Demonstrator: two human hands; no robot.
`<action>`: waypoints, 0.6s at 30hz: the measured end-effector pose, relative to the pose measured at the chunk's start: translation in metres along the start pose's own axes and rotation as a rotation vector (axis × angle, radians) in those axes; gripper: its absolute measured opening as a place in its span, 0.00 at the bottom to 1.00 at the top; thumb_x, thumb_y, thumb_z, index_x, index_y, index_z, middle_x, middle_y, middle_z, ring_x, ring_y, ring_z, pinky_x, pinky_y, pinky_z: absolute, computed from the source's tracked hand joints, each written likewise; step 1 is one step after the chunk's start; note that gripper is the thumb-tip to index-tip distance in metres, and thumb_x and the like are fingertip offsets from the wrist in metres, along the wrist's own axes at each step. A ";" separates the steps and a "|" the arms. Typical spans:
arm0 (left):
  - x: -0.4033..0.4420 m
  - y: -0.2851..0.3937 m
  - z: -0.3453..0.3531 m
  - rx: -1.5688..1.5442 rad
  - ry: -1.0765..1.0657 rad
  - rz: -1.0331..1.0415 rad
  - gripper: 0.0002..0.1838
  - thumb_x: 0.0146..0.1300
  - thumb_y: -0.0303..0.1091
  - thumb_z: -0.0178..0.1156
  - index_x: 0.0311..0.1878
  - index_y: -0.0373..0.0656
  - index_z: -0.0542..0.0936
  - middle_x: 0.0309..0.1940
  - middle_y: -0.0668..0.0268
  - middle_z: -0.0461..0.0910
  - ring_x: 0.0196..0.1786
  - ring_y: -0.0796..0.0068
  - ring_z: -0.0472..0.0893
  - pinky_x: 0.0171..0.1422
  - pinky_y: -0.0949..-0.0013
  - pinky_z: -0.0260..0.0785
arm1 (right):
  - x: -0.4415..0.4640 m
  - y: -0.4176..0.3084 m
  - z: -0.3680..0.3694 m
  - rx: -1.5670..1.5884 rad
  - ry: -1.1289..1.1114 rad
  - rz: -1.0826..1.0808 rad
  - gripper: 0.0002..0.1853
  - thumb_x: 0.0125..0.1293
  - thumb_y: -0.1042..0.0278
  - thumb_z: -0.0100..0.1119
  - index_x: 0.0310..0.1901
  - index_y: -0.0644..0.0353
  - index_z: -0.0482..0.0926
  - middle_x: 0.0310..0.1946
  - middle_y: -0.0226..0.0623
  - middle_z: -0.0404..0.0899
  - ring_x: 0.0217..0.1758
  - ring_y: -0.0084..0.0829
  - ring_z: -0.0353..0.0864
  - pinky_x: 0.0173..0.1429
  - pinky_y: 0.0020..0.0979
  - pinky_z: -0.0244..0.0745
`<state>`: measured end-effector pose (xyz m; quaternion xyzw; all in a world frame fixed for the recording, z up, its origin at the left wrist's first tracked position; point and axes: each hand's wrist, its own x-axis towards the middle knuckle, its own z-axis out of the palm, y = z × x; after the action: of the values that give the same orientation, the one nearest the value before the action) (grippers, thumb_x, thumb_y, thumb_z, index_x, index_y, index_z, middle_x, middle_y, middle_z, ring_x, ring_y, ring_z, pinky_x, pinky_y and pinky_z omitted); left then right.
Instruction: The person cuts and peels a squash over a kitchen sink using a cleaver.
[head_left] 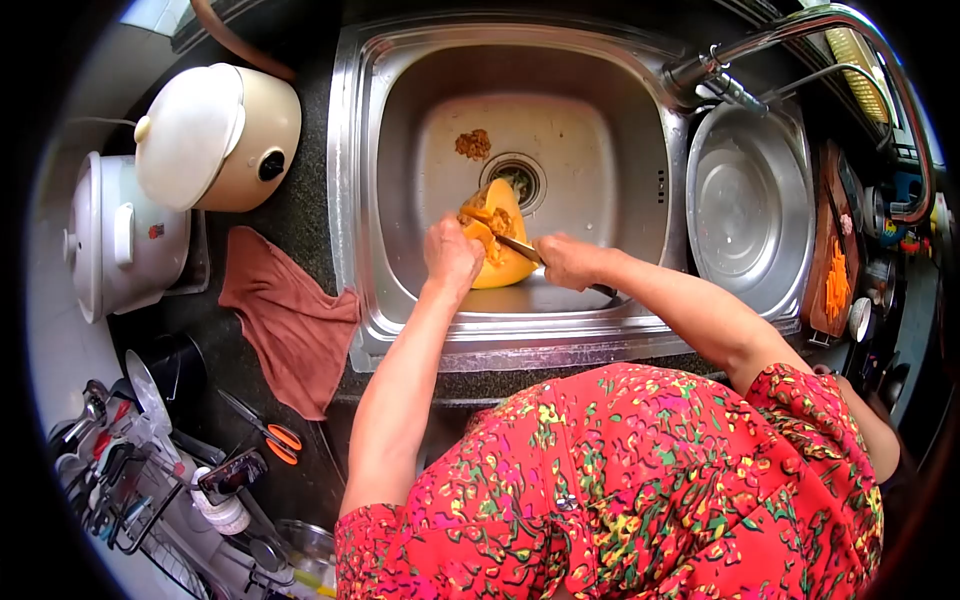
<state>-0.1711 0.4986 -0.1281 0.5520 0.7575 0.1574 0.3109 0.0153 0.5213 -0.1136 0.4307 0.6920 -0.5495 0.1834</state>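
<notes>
A large piece of orange pumpkin (510,268) rests in the steel sink (570,115), just in front of the drain. My left hand (453,254) is closed on the pumpkin's left side, by its stringy, seedy middle. In my right hand (568,262) is a knife (522,249), its dark handle end showing below the fist and its blade pointing left against the pumpkin's flesh. The blade's tip is hard to make out. Behind the pumpkin, a small clump of brown-orange pulp (473,144) lies on the sink floor.
A faucet (725,65) arches over the right side, above a metal basin (745,180). Farther right, a wooden board (828,260) bears orange strips. Two pots, a brown cloth (285,315), orange-handled scissors (268,428) and a utensil rack are on the left.
</notes>
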 end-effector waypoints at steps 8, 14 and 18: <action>0.004 -0.008 -0.001 -0.013 -0.069 -0.120 0.15 0.44 0.26 0.57 0.37 0.28 0.75 0.37 0.39 0.77 0.45 0.41 0.75 0.52 0.54 0.68 | -0.006 0.000 0.003 -0.075 0.059 -0.056 0.09 0.51 0.81 0.43 0.33 0.75 0.73 0.27 0.61 0.76 0.29 0.53 0.79 0.30 0.43 0.74; 0.011 -0.017 0.009 -0.076 -0.126 -0.114 0.16 0.45 0.24 0.55 0.41 0.31 0.76 0.38 0.41 0.77 0.48 0.43 0.75 0.53 0.56 0.67 | -0.004 0.006 0.006 -0.157 0.089 -0.037 0.11 0.51 0.81 0.44 0.37 0.74 0.71 0.35 0.64 0.74 0.42 0.60 0.75 0.42 0.47 0.71; 0.011 -0.012 0.006 -0.056 -0.075 -0.083 0.12 0.45 0.25 0.54 0.34 0.29 0.75 0.33 0.38 0.76 0.41 0.40 0.76 0.48 0.52 0.69 | -0.002 -0.001 0.002 -0.177 -0.018 -0.008 0.12 0.53 0.81 0.43 0.39 0.74 0.72 0.36 0.62 0.75 0.38 0.53 0.79 0.37 0.43 0.74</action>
<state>-0.1777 0.5043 -0.1430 0.5167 0.7629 0.1446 0.3606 0.0154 0.5184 -0.1122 0.4051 0.7377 -0.4909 0.2250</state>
